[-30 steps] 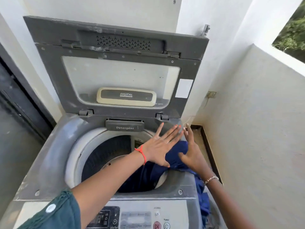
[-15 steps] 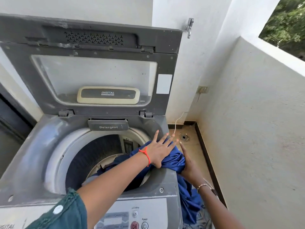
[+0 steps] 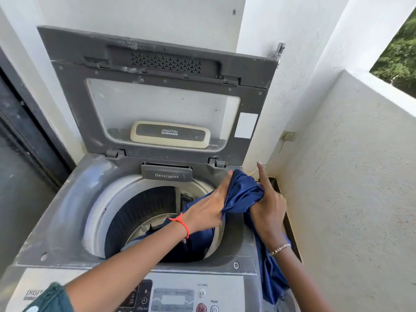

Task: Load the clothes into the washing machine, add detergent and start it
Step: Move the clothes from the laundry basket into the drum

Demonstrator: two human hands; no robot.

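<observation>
Both hands, left hand (image 3: 203, 212) and right hand (image 3: 267, 207), clamp bunched blue cloth (image 3: 242, 194) over washing machine drum (image 3: 144, 210)'s right rim, likely gathering the trailing end to stuff in.

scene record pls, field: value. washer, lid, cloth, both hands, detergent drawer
washer: top-loader, drum open
lid: raised, upright against the wall
cloth: blue cloth, bunched at the drum's right rim, part in the drum, part hanging down the machine's right side
left hand: presses on the cloth
right hand: grips the cloth, index finger extended
detergent drawer: closed
control panel: near edge, display blank
</observation>
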